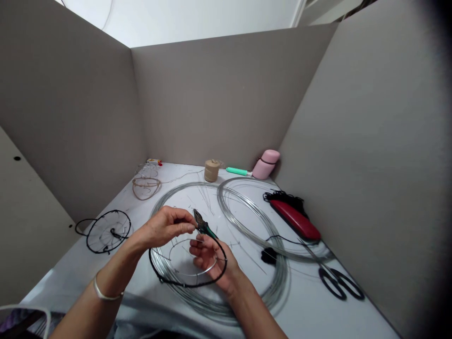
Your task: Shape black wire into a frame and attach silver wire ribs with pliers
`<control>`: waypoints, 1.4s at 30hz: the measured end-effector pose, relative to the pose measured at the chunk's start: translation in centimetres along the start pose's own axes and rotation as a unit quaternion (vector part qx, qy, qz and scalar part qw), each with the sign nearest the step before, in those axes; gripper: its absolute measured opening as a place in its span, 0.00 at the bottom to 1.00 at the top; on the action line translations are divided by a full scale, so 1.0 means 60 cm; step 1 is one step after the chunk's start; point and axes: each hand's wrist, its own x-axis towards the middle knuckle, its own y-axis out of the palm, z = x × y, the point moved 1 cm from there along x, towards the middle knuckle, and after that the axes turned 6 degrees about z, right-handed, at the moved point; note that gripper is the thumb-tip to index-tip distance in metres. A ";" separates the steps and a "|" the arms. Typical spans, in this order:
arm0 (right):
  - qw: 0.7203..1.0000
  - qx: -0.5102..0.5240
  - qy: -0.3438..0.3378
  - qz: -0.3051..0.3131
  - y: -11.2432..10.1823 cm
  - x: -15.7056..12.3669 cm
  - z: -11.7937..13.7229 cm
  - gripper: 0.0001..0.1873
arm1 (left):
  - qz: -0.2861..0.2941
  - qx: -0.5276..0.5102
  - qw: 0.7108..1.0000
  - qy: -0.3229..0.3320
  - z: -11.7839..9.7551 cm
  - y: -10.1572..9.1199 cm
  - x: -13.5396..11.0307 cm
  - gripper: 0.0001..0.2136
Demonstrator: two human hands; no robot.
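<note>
Your left hand [164,227] is closed, pinching at the nose of green-handled pliers [202,224]. Your right hand [211,258], half open, cradles a black wire hoop [187,284] above the galvanized wire coil [273,278]; black scissors [339,284] lie right of the coil.

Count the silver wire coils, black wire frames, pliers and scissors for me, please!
Silver wire coils: 2
Black wire frames: 2
Pliers: 1
Scissors: 1
Total: 6
</note>
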 end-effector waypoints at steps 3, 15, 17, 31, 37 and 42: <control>1.000 -0.028 -0.009 -0.008 0.003 -0.004 0.005 0.07 | 0.002 0.007 1.000 0.001 0.004 0.001 0.001 0.06; 0.941 -0.303 -0.113 -0.104 -0.017 0.003 0.002 0.09 | -0.002 0.138 0.990 -0.009 0.003 -0.003 0.008 0.06; 0.928 -0.336 -0.119 -0.113 -0.017 0.003 0.007 0.08 | -0.001 0.123 0.992 -0.016 0.003 -0.003 0.008 0.06; 0.928 -0.361 -0.053 -0.071 -0.014 0.007 0.015 0.08 | -0.006 0.139 0.990 -0.012 -0.015 0.002 0.011 0.06; 0.930 -0.365 -0.029 -0.017 -0.013 0.004 0.016 0.12 | -0.013 0.209 0.978 -0.003 -0.003 -0.002 0.012 0.06; 0.934 -0.355 -0.035 -0.021 -0.016 0.016 0.013 0.14 | -0.019 0.222 0.975 -0.002 0.017 -0.011 0.011 0.07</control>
